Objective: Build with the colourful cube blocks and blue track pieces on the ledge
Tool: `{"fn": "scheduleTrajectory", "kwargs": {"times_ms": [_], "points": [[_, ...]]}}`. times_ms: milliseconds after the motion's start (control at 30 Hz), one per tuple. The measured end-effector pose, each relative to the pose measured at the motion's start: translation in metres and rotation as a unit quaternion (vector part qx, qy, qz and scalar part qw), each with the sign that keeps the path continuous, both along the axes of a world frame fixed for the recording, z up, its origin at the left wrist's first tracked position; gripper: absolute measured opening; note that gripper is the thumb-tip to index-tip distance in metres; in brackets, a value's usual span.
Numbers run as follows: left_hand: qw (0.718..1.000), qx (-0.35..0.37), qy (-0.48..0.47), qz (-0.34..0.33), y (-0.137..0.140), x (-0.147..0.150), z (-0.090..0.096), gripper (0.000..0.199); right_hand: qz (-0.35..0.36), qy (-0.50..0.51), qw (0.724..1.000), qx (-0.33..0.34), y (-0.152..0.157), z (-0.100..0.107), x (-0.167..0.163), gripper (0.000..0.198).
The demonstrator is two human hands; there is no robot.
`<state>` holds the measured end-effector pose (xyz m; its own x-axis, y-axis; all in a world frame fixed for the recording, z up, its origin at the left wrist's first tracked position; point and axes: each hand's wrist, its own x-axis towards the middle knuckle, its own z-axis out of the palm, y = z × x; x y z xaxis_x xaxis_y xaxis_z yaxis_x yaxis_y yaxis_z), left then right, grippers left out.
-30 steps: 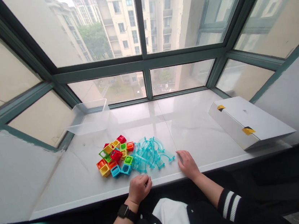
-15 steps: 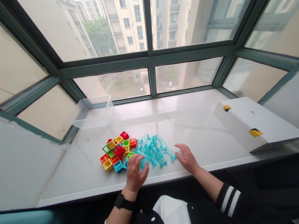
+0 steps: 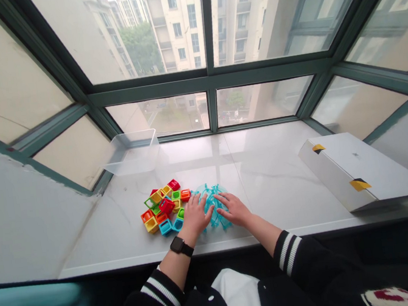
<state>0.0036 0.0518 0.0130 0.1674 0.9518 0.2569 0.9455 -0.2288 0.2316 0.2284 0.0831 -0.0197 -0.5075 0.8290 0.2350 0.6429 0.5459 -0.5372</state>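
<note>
A pile of translucent turquoise plastic pieces (image 3: 214, 206), some of them curved, lies on the white sill in front of me. My left hand (image 3: 195, 212) is at the pile's left side, palm down with its fingers spread. Over the right side, my right hand (image 3: 234, 209) reaches in, its fingers apart and the tips at the pieces. Neither hand has closed on a piece. Left of my left hand sits a heap of hollow plastic blocks (image 3: 166, 206) in red, orange, yellow, green and blue. Part of the turquoise pile is hidden under my hands.
A clear plastic bin (image 3: 133, 164) stands at the back left by the window frame. To the right, a white box (image 3: 369, 167) with black-and-yellow tabs lies on the sill (image 3: 278, 183). Windows enclose the back and sides.
Both hands have moved inward over the turquoise pile, the right one furthest, from outside its edge. The pile looks more compact. The whole view has shifted slightly.
</note>
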Motion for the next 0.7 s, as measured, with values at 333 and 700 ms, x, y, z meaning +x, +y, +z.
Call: {"fn": "scheduleTrajectory", "kwargs": {"times_ms": [333, 700], "points": [[1.0, -0.026, -0.008, -0.003, -0.006, 0.015, 0.005, 0.055, -0.007, -0.003, 1.0, 0.006, -0.006, 0.002, 0.002, 0.057], [0.999, -0.039, -0.022, -0.022, -0.009, 0.042, 0.003, 0.056, -0.027, -0.016, 0.999, 0.007, -0.016, -0.002, 0.034, 0.059]]}}
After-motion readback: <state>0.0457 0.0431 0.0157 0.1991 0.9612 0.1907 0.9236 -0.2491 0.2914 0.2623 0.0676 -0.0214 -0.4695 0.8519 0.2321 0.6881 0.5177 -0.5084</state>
